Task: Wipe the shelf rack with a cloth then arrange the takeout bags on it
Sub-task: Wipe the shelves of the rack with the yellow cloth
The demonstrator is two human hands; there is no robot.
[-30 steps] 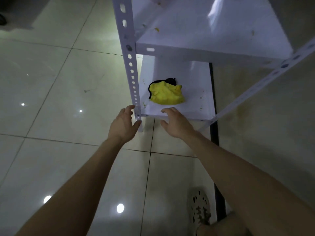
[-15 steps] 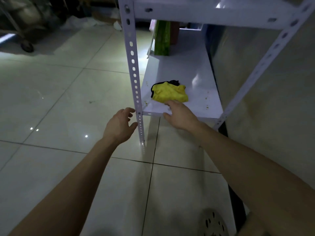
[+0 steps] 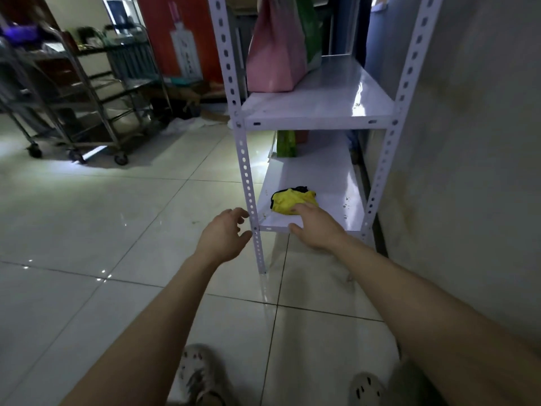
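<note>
One shelf rack (image 3: 246, 171), two shelves showing. Three stand on it: pink bag (image 3: 272, 60) and green bag (image 3: 311, 30) on the upper shelf (image 3: 336, 92), second green bag (image 3: 286, 143) far back on the lower shelf (image 3: 330, 213). Two hands: the nearer right hand (image 3: 317, 228) lays straight fingers on the one yellow cloth (image 3: 285, 200) at its 11 o'clock; left hand (image 3: 224, 237) hangs spread, empty.

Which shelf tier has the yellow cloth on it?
The lower shelf: the yellow cloth lies near its front edge. The upper shelf carries a pink bag instead.
</note>
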